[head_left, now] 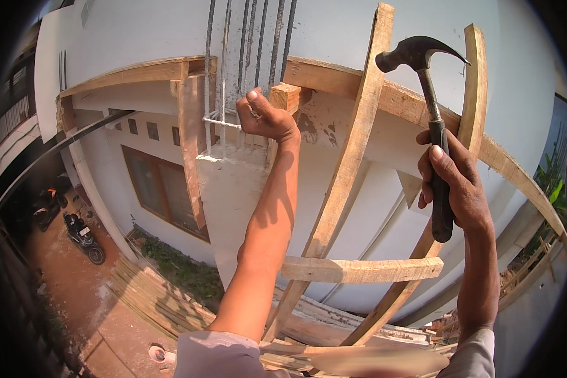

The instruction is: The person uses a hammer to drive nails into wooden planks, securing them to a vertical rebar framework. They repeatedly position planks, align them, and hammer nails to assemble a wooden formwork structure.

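My right hand (453, 170) is wrapped around the black grip of a claw hammer (433, 104), which is held upright with its dark head at the top. Raised at the centre, my left hand (266, 116) is closed, thumb uppermost; what its fingers hold, if anything, is hidden. It is beside vertical steel rebars (258, 47) and close to the sawn end of a wooden block (285, 97). Below the rebars stands a pale concrete column (230, 201). A long wooden beam (334, 77) runs from behind the block toward the right.
A wooden ladder with one upright (353, 148) and a rung (365, 269) stands before me. Another beam (126, 74) runs left along the white wall. Far below lie stacked planks (151, 296) and a parked motorcycle (82, 236). A dark curved bar (50, 154) crosses the left side.
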### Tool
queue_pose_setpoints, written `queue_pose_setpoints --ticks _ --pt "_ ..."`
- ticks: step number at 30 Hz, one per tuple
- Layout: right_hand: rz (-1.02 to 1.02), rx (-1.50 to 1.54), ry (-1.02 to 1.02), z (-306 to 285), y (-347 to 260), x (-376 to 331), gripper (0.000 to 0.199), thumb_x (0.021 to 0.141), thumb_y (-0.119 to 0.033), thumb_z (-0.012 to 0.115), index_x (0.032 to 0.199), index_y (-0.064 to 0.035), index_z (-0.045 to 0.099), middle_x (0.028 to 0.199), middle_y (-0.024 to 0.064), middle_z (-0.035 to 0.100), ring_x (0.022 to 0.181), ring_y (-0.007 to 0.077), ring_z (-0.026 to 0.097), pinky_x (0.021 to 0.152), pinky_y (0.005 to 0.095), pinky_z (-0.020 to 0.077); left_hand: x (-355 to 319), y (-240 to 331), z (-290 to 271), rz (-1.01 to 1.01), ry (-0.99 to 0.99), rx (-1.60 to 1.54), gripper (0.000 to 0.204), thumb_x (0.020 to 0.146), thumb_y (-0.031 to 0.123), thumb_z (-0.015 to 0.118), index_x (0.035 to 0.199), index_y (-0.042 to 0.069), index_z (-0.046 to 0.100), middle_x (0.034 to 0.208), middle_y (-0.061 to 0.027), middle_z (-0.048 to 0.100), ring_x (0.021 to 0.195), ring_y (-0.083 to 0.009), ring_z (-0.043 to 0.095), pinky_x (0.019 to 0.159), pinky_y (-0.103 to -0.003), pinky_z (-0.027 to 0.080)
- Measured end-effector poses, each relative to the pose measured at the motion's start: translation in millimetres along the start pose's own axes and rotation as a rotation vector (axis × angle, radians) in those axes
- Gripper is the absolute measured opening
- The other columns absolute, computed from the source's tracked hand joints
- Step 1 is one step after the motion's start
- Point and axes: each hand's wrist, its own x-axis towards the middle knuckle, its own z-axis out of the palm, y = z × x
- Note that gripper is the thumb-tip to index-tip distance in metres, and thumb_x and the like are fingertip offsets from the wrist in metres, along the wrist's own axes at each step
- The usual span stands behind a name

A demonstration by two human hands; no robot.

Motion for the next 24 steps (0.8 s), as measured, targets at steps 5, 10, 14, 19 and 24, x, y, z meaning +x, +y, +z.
queue_pose_setpoints --ticks 5,10,14,19,24 --pt "0.136 -0.439 -0.129 22 -21 36 0.042 0.103 -0.047 0.048 0.1 -0.006 0.058 0.064 -0.0017 0.048 0.05 0.0057 0.05 0.044 0.0234 0.0456 -6 -9 4 0.027 0.025 -0.136 0.054 0.097 0.045 0.051 0.076 -0.004 0.062 0.063 -0.0034 0.05 0.064 -0.0169 0.049 0.063 -0.033 0.042" --pt "-0.006 -0.659 -0.101 38 -34 85 0.05 0.103 -0.048 0.045 0.094 -0.0022 0.063 0.061 0.0014 0.052 0.051 0.0081 0.051 0.047 0.0298 0.047 -7 -11 2 0.067 0.011 -0.133 0.052 0.099 0.04 0.05 0.076 -0.005 0.062 0.066 -0.0045 0.056 0.065 -0.0161 0.052 0.062 -0.032 0.043" --pt "-0.236 -1.021 -0.081 62 -43 112 0.051 0.105 -0.042 0.04 0.095 0.0006 0.066 0.062 0.0064 0.057 0.053 0.0111 0.056 0.052 0.0354 0.0524 -6 -11 5 0.143 0.016 -0.044 0.051 0.102 0.035 0.047 0.073 -0.005 0.061 0.065 -0.007 0.059 0.062 -0.0161 0.055 0.059 -0.031 0.044" --pt "-0.026 -1.114 -0.139 86 -53 131 0.053 0.107 -0.04 0.036 0.095 0.0024 0.066 0.057 0.0063 0.057 0.048 0.0141 0.058 0.044 0.0325 0.0498 -4 -10 7 0.222 0.073 -0.058 0.049 0.103 0.03 0.045 0.07 -0.003 0.059 0.062 -0.0073 0.057 0.058 -0.0156 0.053 0.056 -0.03 0.042" --pt "-0.086 -1.027 -0.086 89 -48 132 0.054 0.107 -0.04 0.036 0.088 0.0037 0.063 0.053 0.0054 0.052 0.043 0.0146 0.055 0.04 0.033 0.0463 -5 -13 5 0.203 0.042 -0.058 0.049 0.104 0.031 0.046 0.07 -0.002 0.058 0.061 -0.0054 0.055 0.057 -0.0128 0.049 0.055 -0.028 0.04"
